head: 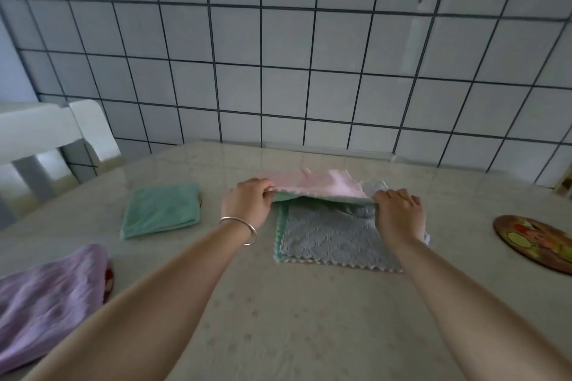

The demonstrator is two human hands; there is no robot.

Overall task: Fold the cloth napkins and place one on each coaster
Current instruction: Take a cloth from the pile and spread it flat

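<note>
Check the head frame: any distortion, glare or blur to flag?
Head view: wide-angle bends the wall tile lines; dim, flat light; soft sheen on the table far edge; the purple napkin and white chair at left are blurred.

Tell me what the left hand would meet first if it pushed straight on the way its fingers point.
The left hand points right, along the pink napkin edge it pinches; it would likely meet the right hand first, though depth is unclear.
</note>
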